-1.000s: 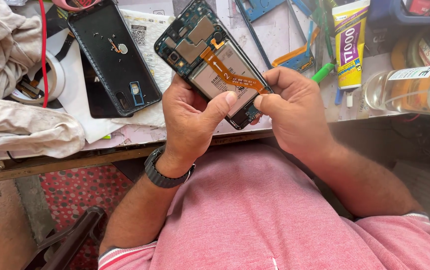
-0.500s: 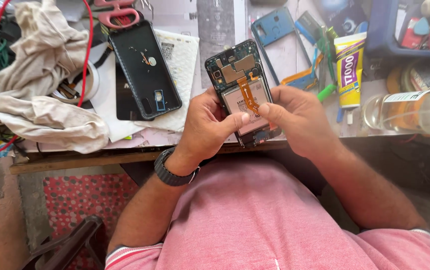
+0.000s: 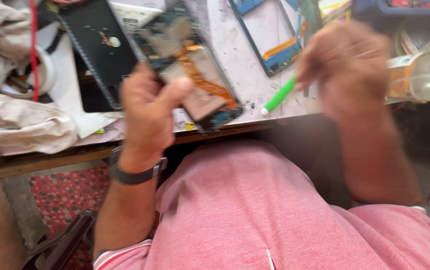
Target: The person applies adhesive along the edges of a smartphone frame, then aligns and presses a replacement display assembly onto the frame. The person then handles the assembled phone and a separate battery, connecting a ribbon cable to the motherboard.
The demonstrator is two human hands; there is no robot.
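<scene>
Left hand (image 3: 147, 107): grip clamped on opened phone (image 3: 195, 70), held over counter (image 3: 245, 60) edge. Right hand (image 3: 350, 70): blurred, fingers closed round green tool (image 3: 279, 95), apart from phone. Black back cover (image 3: 100, 50) lies nearby.

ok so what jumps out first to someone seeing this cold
The opened phone with its orange ribbon cable, gripped in the left hand over the bench edge at centre. To its right, the blurred right hand sits by a green tool. A black back cover lies upper left.
</scene>
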